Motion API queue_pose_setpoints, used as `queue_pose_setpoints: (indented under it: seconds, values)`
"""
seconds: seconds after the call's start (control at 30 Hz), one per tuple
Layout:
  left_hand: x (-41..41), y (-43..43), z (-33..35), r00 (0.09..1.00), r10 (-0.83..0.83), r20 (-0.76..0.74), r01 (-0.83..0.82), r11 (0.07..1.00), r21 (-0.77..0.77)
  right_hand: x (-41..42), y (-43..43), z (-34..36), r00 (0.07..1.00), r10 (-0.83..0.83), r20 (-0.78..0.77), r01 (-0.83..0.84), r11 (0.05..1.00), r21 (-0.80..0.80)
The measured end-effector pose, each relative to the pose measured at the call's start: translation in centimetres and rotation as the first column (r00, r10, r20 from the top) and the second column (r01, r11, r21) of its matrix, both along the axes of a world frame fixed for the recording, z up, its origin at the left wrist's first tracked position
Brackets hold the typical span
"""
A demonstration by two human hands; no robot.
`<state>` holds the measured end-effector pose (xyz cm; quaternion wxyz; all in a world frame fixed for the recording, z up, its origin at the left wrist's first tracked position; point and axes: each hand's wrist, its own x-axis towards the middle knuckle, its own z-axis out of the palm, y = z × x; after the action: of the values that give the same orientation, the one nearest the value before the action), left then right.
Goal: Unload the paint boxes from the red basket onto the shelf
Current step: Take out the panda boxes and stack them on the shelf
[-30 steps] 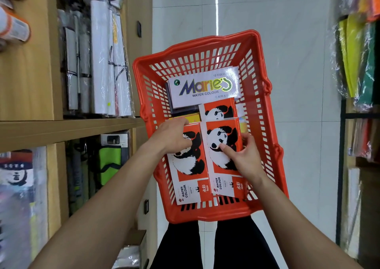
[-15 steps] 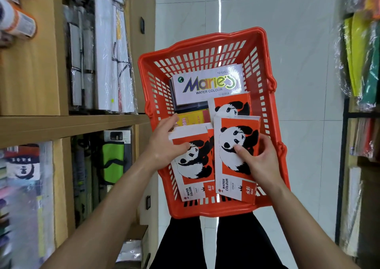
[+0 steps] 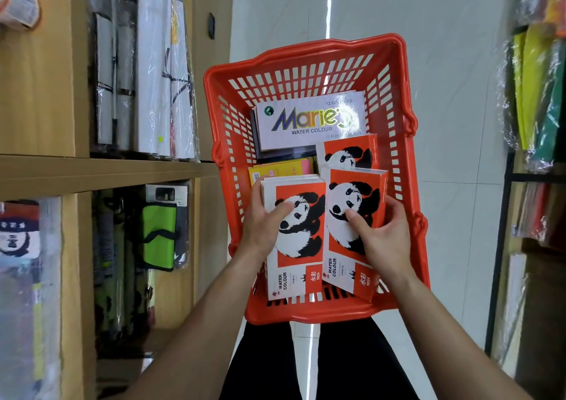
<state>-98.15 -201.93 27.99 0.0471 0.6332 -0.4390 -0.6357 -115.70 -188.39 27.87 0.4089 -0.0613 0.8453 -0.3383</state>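
Observation:
A red basket (image 3: 306, 53) sits in front of me on my legs. My left hand (image 3: 263, 225) grips one orange panda paint box (image 3: 298, 246) by its left side, thumb on its face. My right hand (image 3: 382, 237) holds a second panda paint box (image 3: 346, 191) beside it, tilted up off the basket floor. A third panda box (image 3: 346, 151) lies behind them. A white Marie's water colour box (image 3: 309, 121) rests at the basket's far end, and a yellow box (image 3: 281, 170) peeks out under it. The wooden shelf (image 3: 92, 170) runs along my left.
The shelf's upper bay holds wrapped white packs (image 3: 153, 63); the lower bay holds a green pouch (image 3: 159, 231) and dark packs. Another rack with coloured paper sheets (image 3: 539, 87) stands on the right. Pale tiled floor (image 3: 459, 63) lies beyond the basket.
Both hands have lifted their panda boxes up off the stack, bringing them nearer to me and side by side. The basket has shifted slightly right in view.

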Motion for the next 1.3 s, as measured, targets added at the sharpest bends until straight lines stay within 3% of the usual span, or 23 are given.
queue_pose_setpoints:
  seconds: [0.13,0.4,0.53,0.67,0.83,1.1,1.17,1.3]
  values:
    - [0.4,1.7,0.2,1.000,-0.023,0.011,0.023,1.000,-0.002,0.1,-0.4,-0.2,0.999,-0.027,-0.016,0.028,0.999,0.016]
    - [-0.9,3.1,0.3,0.975,-0.040,0.218,0.058,0.995,-0.076,0.7,-1.4,-0.5,0.999,0.015,-0.034,-0.014,0.999,0.038]
    - [0.3,4.9,0.6,0.990,-0.041,0.138,0.044,0.999,-0.018,0.6,-1.0,-0.6,0.991,0.121,-0.051,-0.118,0.991,0.055]
    - [0.2,6.5,0.7,0.982,-0.113,0.150,0.119,0.992,-0.031,-0.1,-0.5,-0.2,0.962,0.271,-0.033,-0.268,0.960,0.082]
    - [-0.1,6.2,1.1,0.983,-0.087,0.162,0.097,0.994,-0.051,-0.2,-0.5,1.1,0.960,0.257,-0.110,-0.249,0.965,0.077]
    - [-0.6,4.4,9.8,0.999,-0.043,-0.001,0.042,0.979,-0.202,-1.3,-1.3,8.9,0.980,0.145,-0.135,-0.159,0.982,-0.100]
    - [0.9,3.8,17.4,0.996,0.082,-0.040,-0.091,0.937,-0.336,-1.2,-4.0,16.0,0.951,0.258,-0.171,-0.292,0.931,-0.220]
    - [2.2,2.8,20.8,0.981,0.177,-0.076,-0.193,0.895,-0.402,-1.2,-6.8,20.1,0.927,0.327,-0.184,-0.371,0.870,-0.325]
